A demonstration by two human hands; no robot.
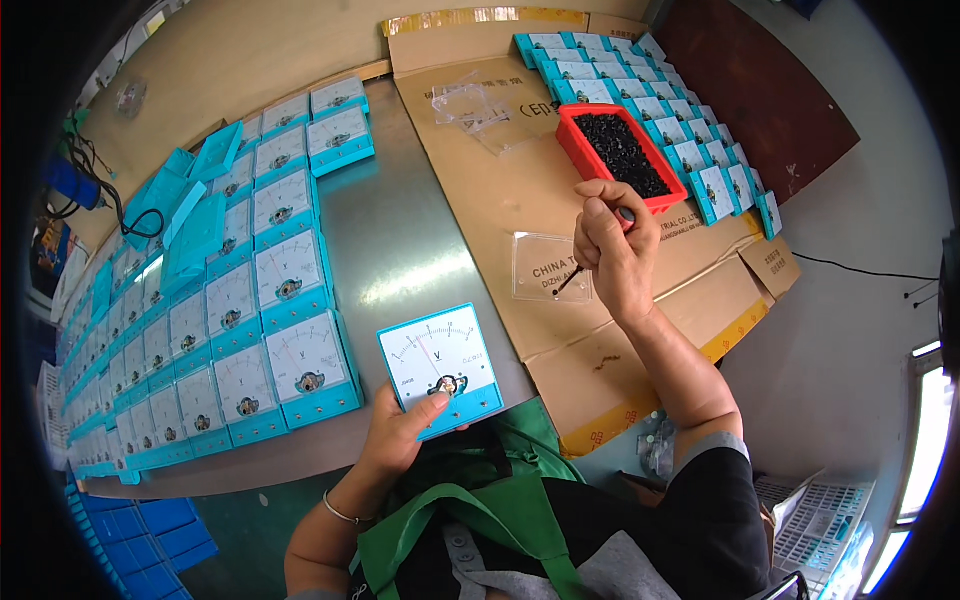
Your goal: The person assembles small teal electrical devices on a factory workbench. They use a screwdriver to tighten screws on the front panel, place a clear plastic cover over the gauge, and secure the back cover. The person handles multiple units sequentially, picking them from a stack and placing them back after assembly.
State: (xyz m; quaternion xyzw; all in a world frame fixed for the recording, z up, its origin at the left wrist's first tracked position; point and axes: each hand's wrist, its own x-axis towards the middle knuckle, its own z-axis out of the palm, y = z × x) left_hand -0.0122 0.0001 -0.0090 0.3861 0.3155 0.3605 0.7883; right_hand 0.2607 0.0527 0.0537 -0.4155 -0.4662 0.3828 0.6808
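In my left hand [392, 432] is a panel voltmeter [440, 345] with a white dial and turquoise case, held face up near the table's front edge. My thumb rests low on its face, by the exposed needle mechanism. My right hand [622, 250] is closed around a small screwdriver [627, 216] with a red and dark handle. Its thin dark shaft slants down to the left, the tip over a clear plastic cover [530, 262] on the cardboard. Whether the tip touches the cover, I cannot tell. Beyond that hand stands a red bin [572, 143] of small black parts, probably screws.
Rows of similar meters [240, 385] cover the table's left side, with turquoise empty cases [195, 235] on top. More meters [655, 105] stand at the back right of the cardboard sheet [440, 120]. Loose clear covers [480, 105] lie near the back. A slotted crate [815, 530] is at lower right.
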